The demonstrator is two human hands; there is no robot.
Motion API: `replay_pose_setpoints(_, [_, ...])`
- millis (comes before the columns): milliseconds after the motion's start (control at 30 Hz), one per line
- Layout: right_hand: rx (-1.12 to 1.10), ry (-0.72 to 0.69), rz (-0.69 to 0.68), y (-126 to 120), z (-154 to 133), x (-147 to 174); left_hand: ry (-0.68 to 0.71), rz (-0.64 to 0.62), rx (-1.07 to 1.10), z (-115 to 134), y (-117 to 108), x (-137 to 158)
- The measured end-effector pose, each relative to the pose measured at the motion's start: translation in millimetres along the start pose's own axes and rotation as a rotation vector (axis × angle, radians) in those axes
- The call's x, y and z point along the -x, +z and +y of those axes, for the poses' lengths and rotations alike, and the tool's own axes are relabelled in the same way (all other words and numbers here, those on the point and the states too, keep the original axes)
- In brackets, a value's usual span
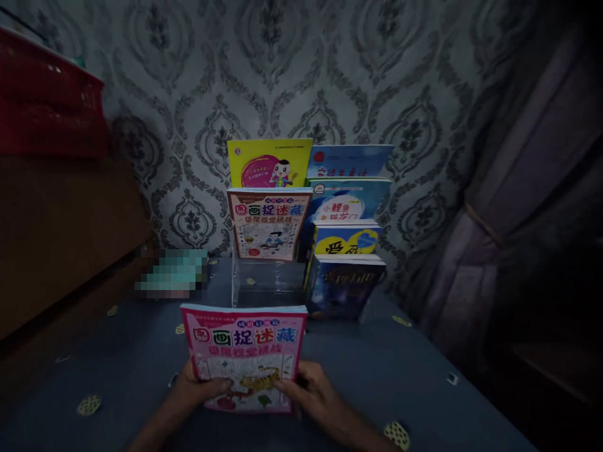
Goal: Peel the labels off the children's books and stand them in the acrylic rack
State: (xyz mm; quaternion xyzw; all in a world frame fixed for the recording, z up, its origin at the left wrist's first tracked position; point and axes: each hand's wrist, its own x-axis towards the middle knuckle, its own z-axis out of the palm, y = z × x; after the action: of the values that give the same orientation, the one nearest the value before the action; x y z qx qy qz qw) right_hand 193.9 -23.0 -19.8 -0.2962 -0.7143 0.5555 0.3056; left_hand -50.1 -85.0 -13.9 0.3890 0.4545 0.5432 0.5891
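Observation:
Between my two hands a pink-bordered picture book (245, 358) is held nearly upright, its cover facing me. My left hand (202, 386) grips the lower left side, thumb on the cover and fingers behind. On the lower right side, my right hand (306, 386) holds it the same way. Just beyond is a clear tiered book stand (268, 285). Its left column carries a brown-bordered picture book (268, 229) in front of a yellow book (268, 163). In the right column stand a dark blue book (346, 289), a yellow-and-blue book (348, 242) and two blue books behind.
A blurred-out teal item (174, 273) lies left of the stand on the dark patterned cloth (141, 370). A brown box-like piece (61, 232) with a red container (51, 94) on it borders the left. Patterned wallpaper is behind, and a tied curtain (490, 232) hangs at right.

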Motion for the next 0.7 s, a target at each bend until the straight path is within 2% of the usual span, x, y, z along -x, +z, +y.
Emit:
replay_pose_setpoints(133, [0.045, -0.047, 0.008, -1, -14, 4, 0.03, 0.071, -0.062, 4, 2, 0])
replay_pose_setpoints(233, [0.104, -0.054, -0.046, -3, -19, 6, 0.05, 0.114, -0.151, 7, -6, 0])
replay_pose_setpoints(300, [0.159, -0.067, -0.022, -5, -19, 7, 0.047, 0.138, -0.224, 10, -11, 2])
replay_pose_setpoints(400, [0.232, -0.084, 0.036, -9, -17, 6, 0.002, 0.068, -0.288, 20, -17, 6])
replay_pose_setpoints(533, [0.27, -0.117, 0.004, -14, -16, 3, -0.041, -0.051, -0.347, 33, -19, 10])
replay_pose_setpoints(700, [0.303, -0.101, 0.029, -16, -16, 4, -0.056, 0.035, -0.444, 33, -22, 9])
